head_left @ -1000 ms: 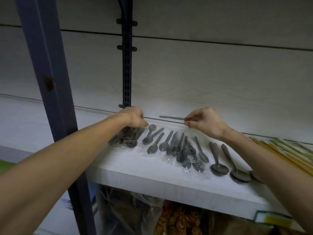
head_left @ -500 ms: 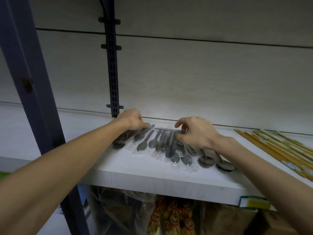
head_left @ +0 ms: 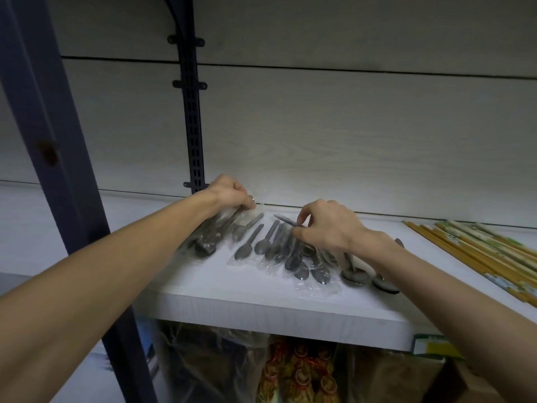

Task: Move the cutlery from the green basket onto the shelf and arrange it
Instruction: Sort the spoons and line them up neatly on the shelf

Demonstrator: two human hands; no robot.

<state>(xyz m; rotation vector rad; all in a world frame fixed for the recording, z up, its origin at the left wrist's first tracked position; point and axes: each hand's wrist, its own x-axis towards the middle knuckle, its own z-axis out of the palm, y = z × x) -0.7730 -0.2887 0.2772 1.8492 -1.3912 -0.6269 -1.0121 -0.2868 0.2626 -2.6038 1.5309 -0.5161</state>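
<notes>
I am seeing most of the job done: the spoons [head_left: 263, 242] are already lying on the white shelf [head_left: 261, 312], with only tidying left. My left hand [head_left: 232, 194] is gripping a crinkly clear wrapper [head_left: 203, 242], probably of dark cutlery. My right hand [head_left: 325, 228] is pinching one slim grey handle [head_left: 283, 219]. Smooth wooden chopsticks [head_left: 476, 254] are lying farther right.

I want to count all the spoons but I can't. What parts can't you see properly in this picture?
Head view, the only one:
- Spoons: overlapping in crinkly clear wrap, and the right hand covers some, so no sure count.
- Dark bundle: under the left hand and wrap; too dim to tell what cutlery it is.
- Green basket: out of view.
- Chopsticks: cut off by the right edge.
- Goods below the shelf: dark, wrapped, unclear.
</notes>
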